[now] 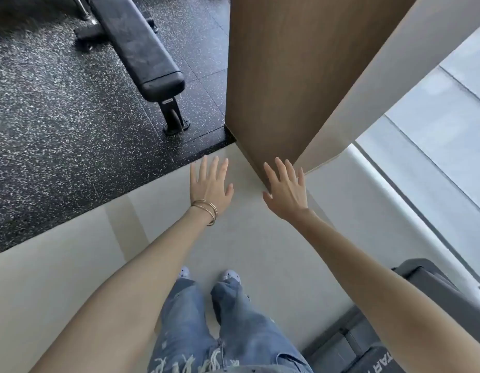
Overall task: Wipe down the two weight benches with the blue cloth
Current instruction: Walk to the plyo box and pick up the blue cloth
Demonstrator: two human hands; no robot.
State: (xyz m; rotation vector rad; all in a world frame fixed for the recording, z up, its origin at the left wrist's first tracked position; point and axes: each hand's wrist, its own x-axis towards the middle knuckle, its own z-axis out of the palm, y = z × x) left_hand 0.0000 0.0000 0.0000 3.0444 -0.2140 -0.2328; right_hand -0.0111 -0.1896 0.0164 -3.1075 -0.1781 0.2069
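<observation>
Hands: my left hand (210, 184) and right hand (286, 189) are spread, fingers straight, apart, holding nothing.
Bench: one long black padded bench (136, 47) stands on the speckled black rubber floor (45, 117), ahead on my left; no second one in view.
Cloth: blue cloth not in view.
Handling: I expect a soft, light cloth, bunched in one palm; the pad looks smooth and firm.
</observation>
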